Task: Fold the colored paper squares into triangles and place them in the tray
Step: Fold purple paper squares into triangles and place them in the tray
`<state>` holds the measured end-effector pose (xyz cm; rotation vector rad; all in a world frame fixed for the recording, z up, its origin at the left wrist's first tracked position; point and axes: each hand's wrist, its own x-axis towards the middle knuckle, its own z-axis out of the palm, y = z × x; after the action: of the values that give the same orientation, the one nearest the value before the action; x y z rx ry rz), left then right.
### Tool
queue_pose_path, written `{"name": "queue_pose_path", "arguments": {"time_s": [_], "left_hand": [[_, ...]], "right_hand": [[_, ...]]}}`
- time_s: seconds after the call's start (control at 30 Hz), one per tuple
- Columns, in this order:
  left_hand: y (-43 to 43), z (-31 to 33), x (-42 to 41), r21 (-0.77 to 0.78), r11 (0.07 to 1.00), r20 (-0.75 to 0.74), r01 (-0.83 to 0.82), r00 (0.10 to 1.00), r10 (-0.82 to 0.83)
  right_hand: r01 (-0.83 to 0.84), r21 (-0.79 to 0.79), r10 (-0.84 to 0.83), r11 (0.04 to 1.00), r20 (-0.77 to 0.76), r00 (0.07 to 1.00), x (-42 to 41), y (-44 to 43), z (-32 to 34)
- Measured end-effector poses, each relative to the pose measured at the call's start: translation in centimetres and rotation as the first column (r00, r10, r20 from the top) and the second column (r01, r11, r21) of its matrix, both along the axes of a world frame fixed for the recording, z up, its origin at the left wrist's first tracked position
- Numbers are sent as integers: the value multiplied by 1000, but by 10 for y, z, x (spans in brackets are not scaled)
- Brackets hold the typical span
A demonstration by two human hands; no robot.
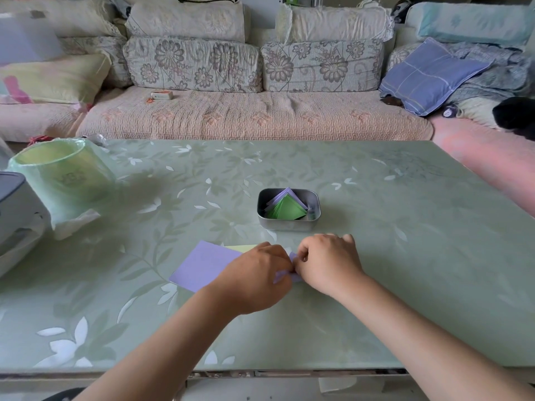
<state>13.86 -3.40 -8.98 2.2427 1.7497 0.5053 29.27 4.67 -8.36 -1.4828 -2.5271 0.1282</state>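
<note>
Folding is in hand: the left hand and right hand both pinch one purple paper low over the bench. The next move is probably pressing the crease, then carrying it to the far tray.

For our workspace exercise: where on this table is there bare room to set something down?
Bare: the table right of the tray and right hand; also between the lined bin and the tray. Crowded: front centre, where left hand and right hand pinch a purple sheet beside the paper squares.
</note>
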Motion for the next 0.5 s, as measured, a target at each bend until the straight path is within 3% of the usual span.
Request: {"name": "queue_pose_path", "arguments": {"time_s": [0.1, 0.2, 0.5], "left_hand": [[-2, 2, 1, -1, 1000, 2, 13, 1000, -13], [-4, 0, 1, 15, 1000, -5, 10, 1000, -10], [-15, 4, 6, 25, 999, -138, 24, 990, -20]], "right_hand": [[-64, 8, 64, 998, -64, 996, 5, 2, 2], [-234, 27, 235, 972, -119, 965, 11, 5, -1], [-316, 8, 316, 949, 25, 949, 21, -6, 0]]}}
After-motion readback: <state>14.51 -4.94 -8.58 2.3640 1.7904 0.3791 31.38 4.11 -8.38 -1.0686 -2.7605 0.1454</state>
